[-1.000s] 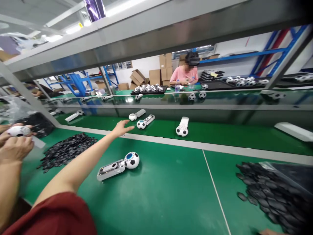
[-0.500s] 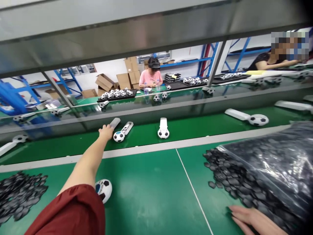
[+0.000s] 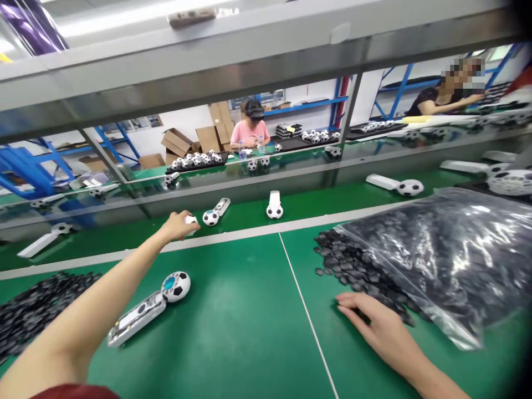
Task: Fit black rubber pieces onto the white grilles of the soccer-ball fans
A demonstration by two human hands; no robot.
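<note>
My left hand (image 3: pixel 177 226) is stretched far forward to the conveyor and is closed around a white football-headed device (image 3: pixel 190 220), of which only the white end shows. My right hand (image 3: pixel 374 321) lies flat and open on the green table, fingertips against a heap of small black parts (image 3: pixel 353 263). Another football-headed device (image 3: pixel 147 307) with an open grey handle lies on the table below my left arm.
A clear bag of black parts (image 3: pixel 449 249) fills the right side. More black parts (image 3: pixel 33 305) lie at the left. Several football devices (image 3: pixel 274 206) ride the green conveyor (image 3: pixel 316 199). People sit at benches beyond, one in a pink shirt (image 3: pixel 250 130).
My left hand has closed on the white device on the conveyor and drawn it slightly back. My right hand has come further into view beside the black parts. The view tilted down.
</note>
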